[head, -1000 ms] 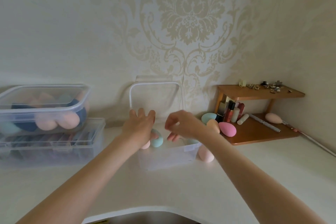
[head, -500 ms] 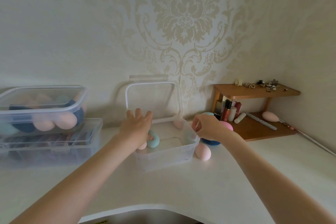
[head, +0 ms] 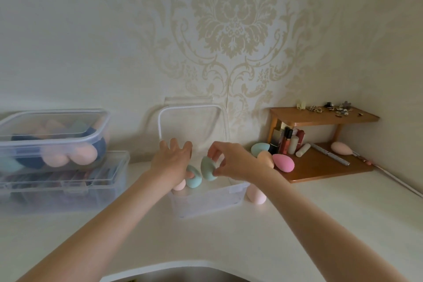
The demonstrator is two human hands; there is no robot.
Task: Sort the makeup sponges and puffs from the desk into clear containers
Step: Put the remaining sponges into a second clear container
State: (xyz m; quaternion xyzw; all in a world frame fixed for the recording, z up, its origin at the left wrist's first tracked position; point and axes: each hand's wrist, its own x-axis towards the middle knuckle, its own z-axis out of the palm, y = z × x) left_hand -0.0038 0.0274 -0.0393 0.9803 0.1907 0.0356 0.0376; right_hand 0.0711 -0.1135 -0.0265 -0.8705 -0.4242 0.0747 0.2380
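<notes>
Right hand (head: 233, 162) pinched a green sponge (head: 207, 169) over the open clear container (head: 206, 201); left hand (head: 171, 162), fingers spread, pressed a teal sponge (head: 194, 179) inside it.

I see a cream wall (head: 91, 41) with a big, pale flower pattern (head: 232, 23) on it. The wall turns a corner on the right. Below it is a white counter (head: 229, 240) with a curved front edge. A small brown wooden shelf (head: 322, 117) stands in the corner. The light is soft and even.
</notes>
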